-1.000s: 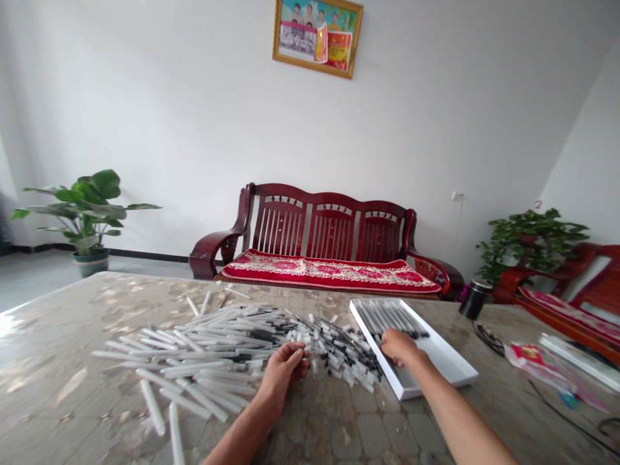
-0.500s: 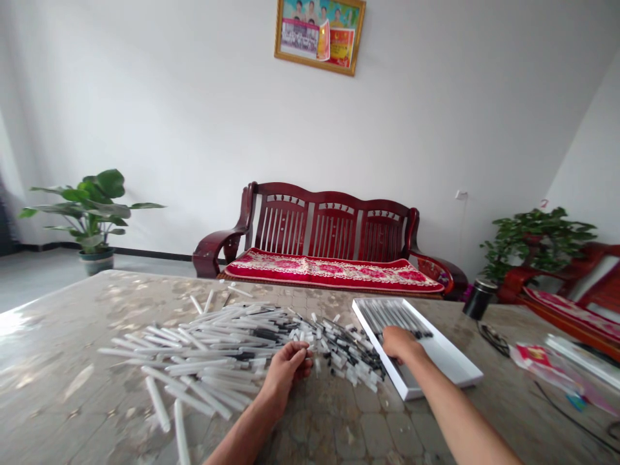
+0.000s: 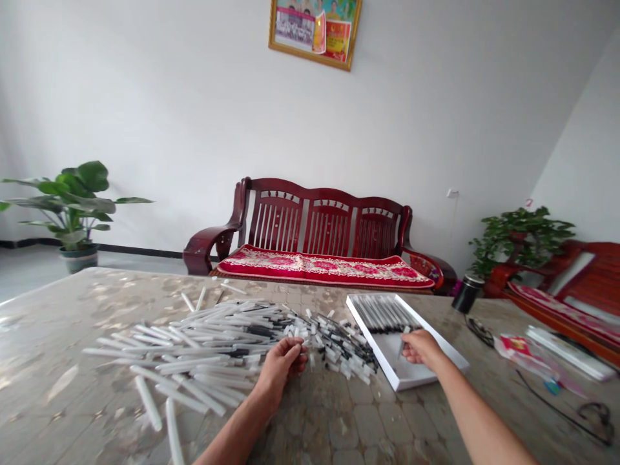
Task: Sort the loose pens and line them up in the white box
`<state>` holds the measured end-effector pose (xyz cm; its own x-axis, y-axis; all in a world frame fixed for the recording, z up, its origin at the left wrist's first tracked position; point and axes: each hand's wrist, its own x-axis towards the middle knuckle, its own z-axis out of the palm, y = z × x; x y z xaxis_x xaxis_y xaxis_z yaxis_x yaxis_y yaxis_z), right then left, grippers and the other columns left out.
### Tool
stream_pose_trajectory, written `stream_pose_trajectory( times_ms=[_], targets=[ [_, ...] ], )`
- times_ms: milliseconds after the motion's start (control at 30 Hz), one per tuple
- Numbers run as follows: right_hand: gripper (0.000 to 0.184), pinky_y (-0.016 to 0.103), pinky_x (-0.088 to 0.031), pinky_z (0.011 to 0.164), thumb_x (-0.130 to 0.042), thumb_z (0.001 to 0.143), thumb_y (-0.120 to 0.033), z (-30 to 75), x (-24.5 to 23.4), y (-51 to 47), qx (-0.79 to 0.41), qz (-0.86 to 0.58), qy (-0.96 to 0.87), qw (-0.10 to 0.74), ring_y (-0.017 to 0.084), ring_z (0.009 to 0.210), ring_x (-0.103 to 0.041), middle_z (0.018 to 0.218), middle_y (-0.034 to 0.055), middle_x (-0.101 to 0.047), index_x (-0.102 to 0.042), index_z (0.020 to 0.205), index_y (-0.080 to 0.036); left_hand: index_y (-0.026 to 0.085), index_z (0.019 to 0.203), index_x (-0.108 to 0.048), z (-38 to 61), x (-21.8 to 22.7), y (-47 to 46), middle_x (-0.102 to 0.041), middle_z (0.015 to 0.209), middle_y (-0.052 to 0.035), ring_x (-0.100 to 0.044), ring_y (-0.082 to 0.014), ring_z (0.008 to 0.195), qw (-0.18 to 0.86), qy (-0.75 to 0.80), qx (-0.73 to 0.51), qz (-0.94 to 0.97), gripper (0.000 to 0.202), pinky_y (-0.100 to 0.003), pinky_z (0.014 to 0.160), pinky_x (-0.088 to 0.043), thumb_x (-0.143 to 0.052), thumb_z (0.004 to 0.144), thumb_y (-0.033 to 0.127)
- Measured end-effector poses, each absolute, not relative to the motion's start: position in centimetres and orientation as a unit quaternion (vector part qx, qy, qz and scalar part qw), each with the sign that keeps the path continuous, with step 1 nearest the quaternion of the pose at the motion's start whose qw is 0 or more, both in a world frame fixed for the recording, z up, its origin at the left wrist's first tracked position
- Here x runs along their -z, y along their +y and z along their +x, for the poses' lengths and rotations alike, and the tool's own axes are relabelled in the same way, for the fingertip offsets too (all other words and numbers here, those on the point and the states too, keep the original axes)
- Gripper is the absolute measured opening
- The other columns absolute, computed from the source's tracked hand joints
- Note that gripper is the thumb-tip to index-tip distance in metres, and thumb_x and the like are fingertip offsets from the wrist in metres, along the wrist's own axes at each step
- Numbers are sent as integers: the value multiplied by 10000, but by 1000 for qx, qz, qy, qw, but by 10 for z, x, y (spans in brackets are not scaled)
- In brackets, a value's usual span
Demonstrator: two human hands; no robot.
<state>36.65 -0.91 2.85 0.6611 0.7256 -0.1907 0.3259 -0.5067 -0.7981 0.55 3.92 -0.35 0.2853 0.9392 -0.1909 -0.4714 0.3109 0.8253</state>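
While palm-down — right hand (image 3: 420,347) around pen (image 3: 402,347)

On the desk (image 3: 339,420) before me, a heap of pens (image 3: 217,342) lies left of a tray (image 3: 411,373). A bench (image 3: 314,239) stands behind.

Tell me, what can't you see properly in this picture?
All in the head view:
Left hand: curled fingers hide whether its grip holds anything from the pen pile.
Pen in the right hand: too small to tell capped or not.
Framed picture: top cut off by the upper edge.
Red packet: blurred, print unreadable.
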Motion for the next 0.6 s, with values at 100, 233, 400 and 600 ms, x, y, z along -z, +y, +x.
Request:
stream_pose_trajectory(
  times_ms=[100, 233, 400, 600],
  targets=[
    [252, 225, -498, 446, -581, 809, -302, 376, -23, -21, -245, -864, -319, 302, 172, 494, -654, 465, 34, -581, -517, 597, -182, 167, 773, -654, 5, 3, 39, -690, 684, -1, -622, -114, 563, 732, 353, -482, 328, 319, -216, 539, -498, -862, 558, 277],
    [323, 303, -512, 509, -522, 843, -314, 385, -33, -26, -195, -893, -360, 188, 230, 529, -675, 500, 91, -618, -568, 561, -163, 167, 770, -659, 4, 3, 38, -691, 681, -3, -624, -112, 563, 734, 347, -484, 327, 297, -210, 537, -497, -858, 571, 263],
    [253, 383, -463, 896, -540, 752, -118, 387, -55, -27, -79, -857, -499, 102, 287, 1077, -641, 1080, 136, -710, -722, 908, -197, 171, 772, -663, 5, 4, 38, -695, 691, -3, -629, -112, 572, 730, 347, -485, 333, 294, -208, 538, -500, -857, 575, 270],
    [409, 268, -386, 949, -614, 606, -42, 377, -48, -31, -79, -779, -621, 41, 228, 1166, -556, 1155, 44, -679, -752, 927, -256, 167, 772, -662, 4, 3, 39, -692, 689, 4, -627, -111, 562, 728, 353, -490, 325, 343, -207, 523, -498, -877, 536, 293]
  ],
)
